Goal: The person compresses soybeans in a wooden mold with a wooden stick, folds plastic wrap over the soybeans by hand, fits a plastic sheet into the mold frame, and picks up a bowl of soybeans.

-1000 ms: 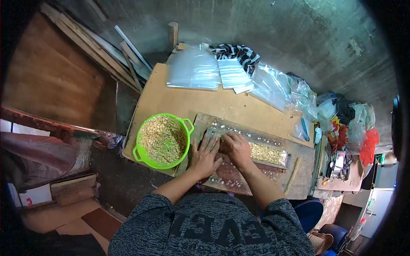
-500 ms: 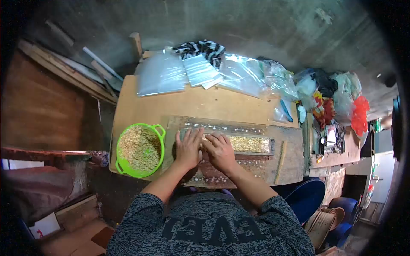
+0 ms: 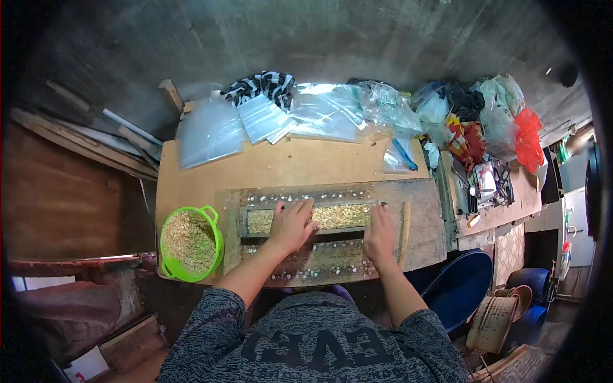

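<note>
A long, narrow wooden mould (image 3: 244,223) lies on a worn board (image 3: 421,220), filled with pale yellowish beans or grains (image 3: 341,216). My left hand (image 3: 292,226) rests over the filling left of the middle, fingers stretched out and a little apart. At the mould's right end is my right hand (image 3: 381,237), its fingers extended and lying along that end; the thumb side is partly hidden. Neither hand visibly holds anything. To the left stands a green plastic colander (image 3: 219,239) with handles, containing more of the same beans (image 3: 187,239).
Clear plastic sheets (image 3: 211,134) and bags (image 3: 325,112) line the table's back edge. A wooden stick (image 3: 405,233) lies right of the mould. White bits dot the board. A blue tool (image 3: 404,154) sits at the back right, and a red bag (image 3: 528,139) hangs beyond.
My hands, close together over the mould's left part before, are now apart. The right hand has moved to the mould's right end; the left remains over the beans. The camera view has shifted.
</note>
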`<state>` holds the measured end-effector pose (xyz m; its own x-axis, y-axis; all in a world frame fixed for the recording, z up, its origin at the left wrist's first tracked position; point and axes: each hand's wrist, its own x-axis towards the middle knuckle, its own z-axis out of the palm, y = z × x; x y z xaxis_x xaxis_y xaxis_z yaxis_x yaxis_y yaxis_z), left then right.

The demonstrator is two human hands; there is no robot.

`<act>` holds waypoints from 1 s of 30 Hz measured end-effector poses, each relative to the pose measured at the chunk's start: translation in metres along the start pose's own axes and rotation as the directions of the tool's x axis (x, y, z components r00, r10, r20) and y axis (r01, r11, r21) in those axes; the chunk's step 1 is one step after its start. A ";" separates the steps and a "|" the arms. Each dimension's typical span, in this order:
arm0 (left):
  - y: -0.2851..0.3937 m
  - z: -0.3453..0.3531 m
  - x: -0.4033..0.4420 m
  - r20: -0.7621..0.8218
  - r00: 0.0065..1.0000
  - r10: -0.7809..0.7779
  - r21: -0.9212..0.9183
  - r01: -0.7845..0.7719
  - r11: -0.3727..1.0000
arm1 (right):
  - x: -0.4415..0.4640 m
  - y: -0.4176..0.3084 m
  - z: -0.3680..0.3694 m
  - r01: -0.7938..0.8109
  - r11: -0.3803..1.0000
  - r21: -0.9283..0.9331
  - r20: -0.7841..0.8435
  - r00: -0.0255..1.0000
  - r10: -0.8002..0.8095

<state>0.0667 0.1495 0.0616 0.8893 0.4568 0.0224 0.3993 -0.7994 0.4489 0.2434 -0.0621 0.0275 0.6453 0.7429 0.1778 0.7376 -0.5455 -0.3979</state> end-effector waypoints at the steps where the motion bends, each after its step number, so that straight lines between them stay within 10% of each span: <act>1: 0.004 0.001 0.004 0.013 1.000 0.011 -0.012 -0.011 1.000 | 0.002 -0.001 0.001 -0.006 1.000 0.004 -0.004 1.000 0.006; 20: 0.029 0.050 0.016 -0.005 0.977 0.213 -0.016 -0.213 0.977 | 0.039 -0.016 -0.037 0.187 0.957 0.222 -0.119 0.979 -0.163; 30: -0.011 0.019 -0.023 -0.161 0.987 -0.005 0.087 0.020 0.996 | 0.037 0.006 -0.019 0.372 0.928 0.012 -0.008 0.928 -0.372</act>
<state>0.0459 0.1401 0.0395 0.8396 0.5179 0.1635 0.4346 -0.8213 0.3696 0.2754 -0.0455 0.0489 0.3264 0.8894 0.3201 0.9223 -0.2256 -0.3137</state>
